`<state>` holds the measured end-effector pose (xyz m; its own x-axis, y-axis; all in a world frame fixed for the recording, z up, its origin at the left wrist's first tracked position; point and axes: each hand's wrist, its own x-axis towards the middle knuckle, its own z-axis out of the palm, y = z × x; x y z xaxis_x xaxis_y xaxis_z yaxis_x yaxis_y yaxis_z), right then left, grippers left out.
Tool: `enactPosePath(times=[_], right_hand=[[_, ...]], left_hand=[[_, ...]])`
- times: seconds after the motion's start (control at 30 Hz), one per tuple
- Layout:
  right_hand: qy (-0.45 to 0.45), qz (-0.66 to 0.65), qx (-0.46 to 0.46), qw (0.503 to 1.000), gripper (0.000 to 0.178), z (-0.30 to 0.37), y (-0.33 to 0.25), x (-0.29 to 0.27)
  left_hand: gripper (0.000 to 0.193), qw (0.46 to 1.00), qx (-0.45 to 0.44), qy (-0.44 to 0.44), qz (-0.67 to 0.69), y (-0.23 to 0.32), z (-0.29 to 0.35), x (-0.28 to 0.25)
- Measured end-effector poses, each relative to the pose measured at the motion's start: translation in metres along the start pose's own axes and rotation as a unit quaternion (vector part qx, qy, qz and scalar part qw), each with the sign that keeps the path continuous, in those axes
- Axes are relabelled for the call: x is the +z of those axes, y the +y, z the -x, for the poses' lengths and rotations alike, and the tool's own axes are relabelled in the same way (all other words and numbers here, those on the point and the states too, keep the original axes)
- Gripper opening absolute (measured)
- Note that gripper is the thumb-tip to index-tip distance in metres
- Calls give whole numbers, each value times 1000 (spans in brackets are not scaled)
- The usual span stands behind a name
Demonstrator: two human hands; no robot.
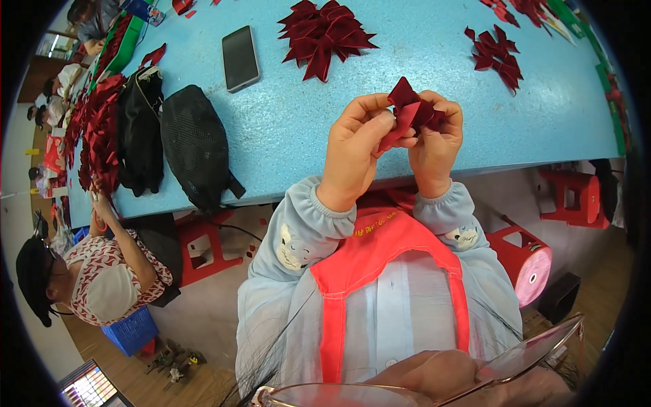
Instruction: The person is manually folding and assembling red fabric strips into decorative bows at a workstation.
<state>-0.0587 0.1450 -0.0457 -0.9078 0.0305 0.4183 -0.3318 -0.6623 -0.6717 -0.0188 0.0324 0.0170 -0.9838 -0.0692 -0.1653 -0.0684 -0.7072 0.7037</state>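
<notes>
Between both hands, just over the near edge of the table, is a dark red velvet ribbon bow (409,112). My left hand (359,139) pinches it between thumb and fingers on its left side. On the other side my right hand (437,136) grips it with curled fingers, so part of the bow is hidden. A heap of similar dark red bows (324,37) lies farther back on the blue table (291,129). To the right is a smaller group of bows (496,57).
A phone (241,58) and two black bags (195,139) (140,129) lie to the left. Beyond them is a big pile of red ribbon pieces (98,132), where a co-worker (102,271) sits working. Red stools (573,197) and a pink ribbon roll (534,277) stand below the table edge.
</notes>
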Motion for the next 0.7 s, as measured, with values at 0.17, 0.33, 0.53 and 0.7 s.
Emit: enactPosePath(times=[0.17, 0.33, 0.53, 0.7], right_hand=[[0, 20, 3, 1000, 27, 2, -1, 1], [-14, 6, 15, 1000, 27, 1, -1, -2], [-35, -44, 35, 998, 28, -1, -2, -8], [-12, -55, 68, 996, 27, 0, 1, -7]], left_hand=[[21, 999, 35, -19, -35, -1, -1, -7], [18, 998, 13, -22, -58, 1, 0, -11], [16, 991, 50, -17, -124, 0, -2, -15], [13, 969, 118, -12, -218, -1, 4, -11]])
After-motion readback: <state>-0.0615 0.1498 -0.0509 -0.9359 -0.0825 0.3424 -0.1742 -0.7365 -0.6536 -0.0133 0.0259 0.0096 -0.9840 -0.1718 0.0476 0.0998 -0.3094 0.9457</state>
